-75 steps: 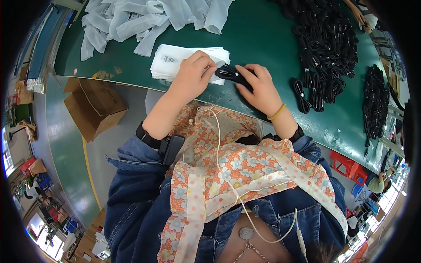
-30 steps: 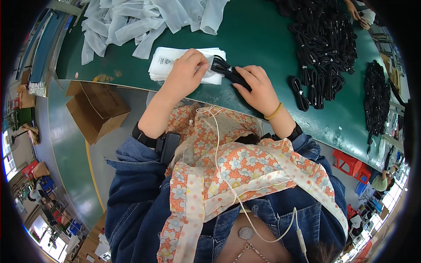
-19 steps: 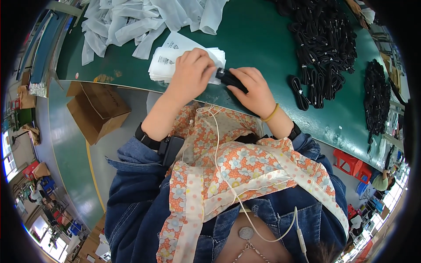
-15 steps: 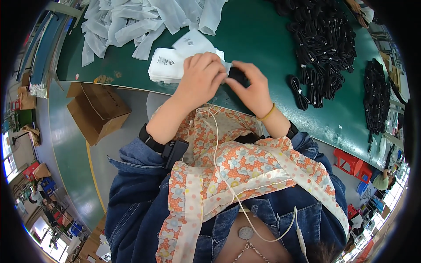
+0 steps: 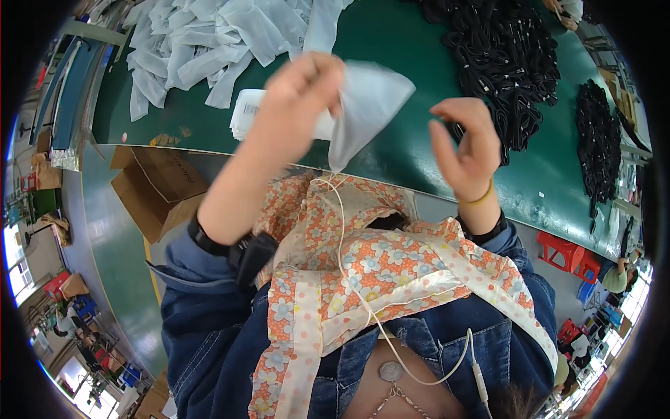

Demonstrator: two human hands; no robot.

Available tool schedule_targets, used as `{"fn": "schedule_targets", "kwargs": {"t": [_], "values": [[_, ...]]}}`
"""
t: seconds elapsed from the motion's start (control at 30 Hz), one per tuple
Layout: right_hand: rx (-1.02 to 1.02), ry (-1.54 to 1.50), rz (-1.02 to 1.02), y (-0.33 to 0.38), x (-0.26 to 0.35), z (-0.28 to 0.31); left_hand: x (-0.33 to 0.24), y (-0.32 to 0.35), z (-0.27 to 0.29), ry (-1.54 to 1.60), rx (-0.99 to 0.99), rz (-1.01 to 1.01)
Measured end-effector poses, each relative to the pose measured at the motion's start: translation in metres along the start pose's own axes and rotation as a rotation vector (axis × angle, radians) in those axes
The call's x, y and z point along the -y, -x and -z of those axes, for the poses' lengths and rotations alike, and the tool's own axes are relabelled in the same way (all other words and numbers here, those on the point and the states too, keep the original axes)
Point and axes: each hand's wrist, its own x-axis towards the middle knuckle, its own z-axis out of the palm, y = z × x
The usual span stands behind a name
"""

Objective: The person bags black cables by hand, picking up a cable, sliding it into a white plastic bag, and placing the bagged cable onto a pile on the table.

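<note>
The left hand pinches a thin pale plastic bag, lifted clear of the green table. The bag hangs to the right of the grip, mouth apparently down. The right hand hovers near it, fingers curled and empty. Below the grip lies a flat bag stack; black bundled cords sit beyond the right hand. Likely step: opening the bag; next, parting its mouth.
</note>
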Motion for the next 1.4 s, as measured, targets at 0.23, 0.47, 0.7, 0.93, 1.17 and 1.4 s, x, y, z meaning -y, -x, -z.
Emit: {"fn": "schedule_targets", "kwargs": {"t": [0.23, 0.47, 0.7, 0.93, 1.17, 1.4], "values": [[0.176, 0.428, -0.453, 0.045, -0.067, 0.054, 0.0, -0.071, 0.099, -0.528, -0.535, -0.363], [0.461, 0.559, -0.579, 0.084, -0.06, 0.021, 0.086, 0.009, 0.054, -0.935, -0.117, -0.295], [0.475, 0.39, -0.373, 0.053, -0.027, -0.032, 0.102, 0.024, 0.042, -1.121, -0.115, -0.311], [0.484, 0.383, -0.351, 0.053, -0.026, -0.03, 0.108, 0.027, 0.037, -1.215, -0.111, -0.308], [0.464, 0.374, -0.329, 0.057, -0.027, -0.031, 0.109, 0.023, 0.04, -1.123, -0.204, -0.303], [0.406, 0.339, -0.296, 0.053, -0.026, -0.038, 0.107, 0.024, 0.037, -1.049, -0.215, -0.136]]}}
